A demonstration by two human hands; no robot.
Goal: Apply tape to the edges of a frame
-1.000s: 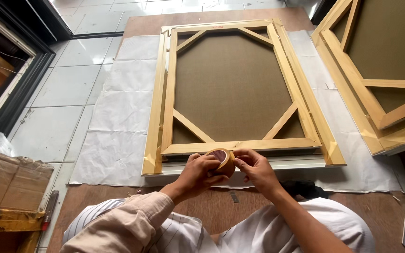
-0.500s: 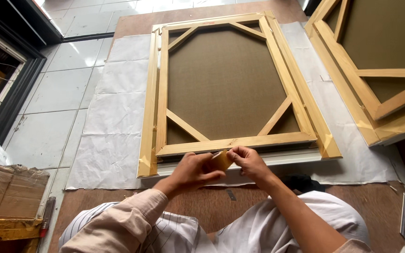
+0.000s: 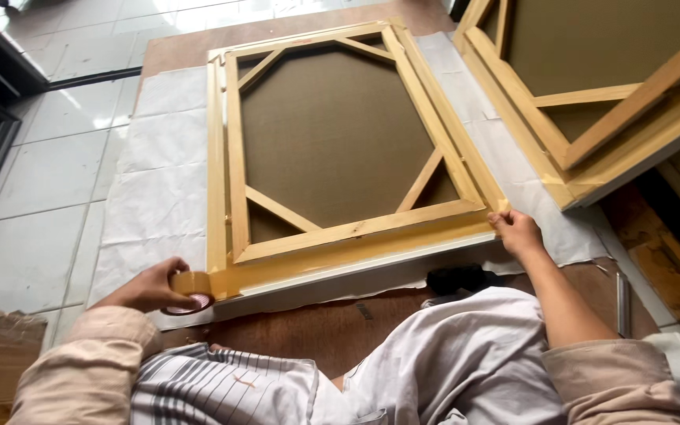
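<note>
Left hand (image 3: pixel 147 287) grips the tape roll (image 3: pixel 190 290) at the wooden frame (image 3: pixel 356 232)'s near-left corner; right hand (image 3: pixel 517 232) pins the tape's end at the near-right corner, fingers pressed flat. Best kept taut and level along the frame's near rail, then smoothed down without wrinkles.
</note>
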